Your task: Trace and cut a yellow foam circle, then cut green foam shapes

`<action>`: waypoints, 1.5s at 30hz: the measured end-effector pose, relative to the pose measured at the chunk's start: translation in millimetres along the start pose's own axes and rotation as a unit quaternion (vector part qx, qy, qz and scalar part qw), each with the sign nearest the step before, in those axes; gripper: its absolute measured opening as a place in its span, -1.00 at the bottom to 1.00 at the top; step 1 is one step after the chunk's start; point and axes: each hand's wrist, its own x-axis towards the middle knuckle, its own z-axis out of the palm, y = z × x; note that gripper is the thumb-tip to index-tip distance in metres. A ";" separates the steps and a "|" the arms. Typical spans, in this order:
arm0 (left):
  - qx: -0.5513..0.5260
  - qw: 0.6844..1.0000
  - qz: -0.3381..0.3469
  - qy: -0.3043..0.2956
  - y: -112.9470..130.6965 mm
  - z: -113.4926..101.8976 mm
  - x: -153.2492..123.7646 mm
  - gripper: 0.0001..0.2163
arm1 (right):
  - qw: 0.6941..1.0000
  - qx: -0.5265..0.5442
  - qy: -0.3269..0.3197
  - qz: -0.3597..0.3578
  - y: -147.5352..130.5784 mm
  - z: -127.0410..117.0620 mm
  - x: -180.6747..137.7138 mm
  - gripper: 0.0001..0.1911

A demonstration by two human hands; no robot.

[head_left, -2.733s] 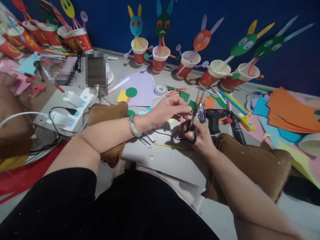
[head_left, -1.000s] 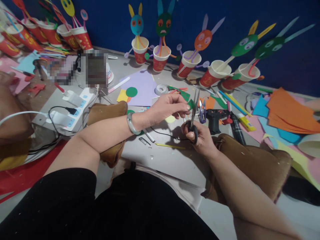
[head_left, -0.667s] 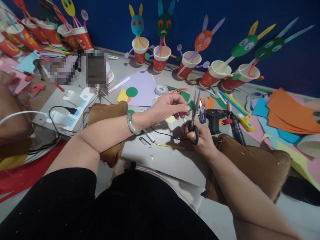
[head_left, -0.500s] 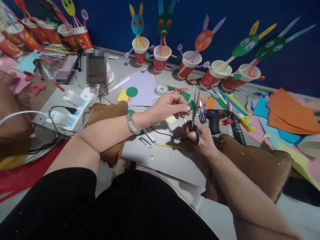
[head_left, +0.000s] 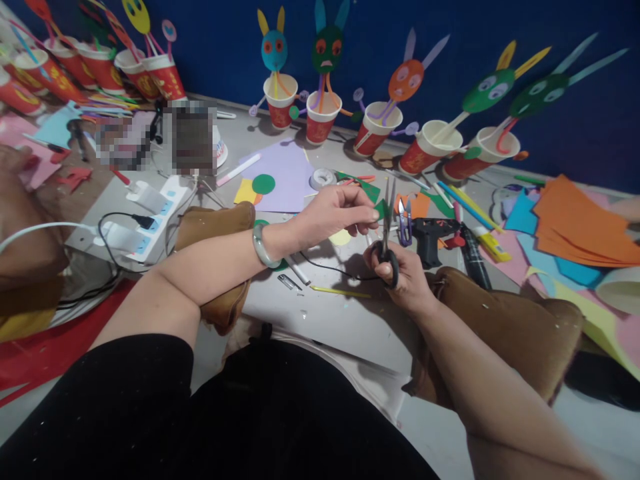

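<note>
Between the thumb and fingers of my left hand (head_left: pixel 340 212) is a small piece of green paper (head_left: pixel 381 209). My right hand (head_left: pixel 407 277) grips black-handled scissors (head_left: pixel 387 233), blades pointing up and lying against the green paper's right edge. Under my hands a pale yellow paper circle (head_left: pixel 341 237) shows in part. Just right of the scissors lie small purple-handled snips (head_left: pixel 405 221) and a black glue gun (head_left: pixel 429 241). My left palm's inner side is hidden from view.
Red paper cups (head_left: pixel 324 123) with paper rabbit figures line the back by a blue wall. Orange paper sheets (head_left: pixel 585 223) are stacked at right. A power strip (head_left: pixel 163 217) with cables lies left. Brown cushions (head_left: pixel 510 327) flank my forearms. Another person's arm (head_left: pixel 30 213) rests at far left.
The scissor blades have drawn closer together at the green paper. Both hands stay in nearly the same place.
</note>
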 end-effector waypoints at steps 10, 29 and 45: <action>0.011 1.000 0.008 -0.009 3.5 -1.3 0.5 -0.79 | 1.000 0.000 -0.018 0.001 -1.7 -1.3 -0.5 -0.23; 0.048 0.999 0.013 0.006 13.1 -1.1 -2.2 -0.78 | 0.999 0.017 -0.034 0.015 -1.5 -4.1 0.2 -0.22; 0.053 0.998 0.012 0.012 12.8 -4.1 -0.6 -0.80 | 0.999 0.002 -0.032 0.024 -2.6 -3.4 -0.2 -0.19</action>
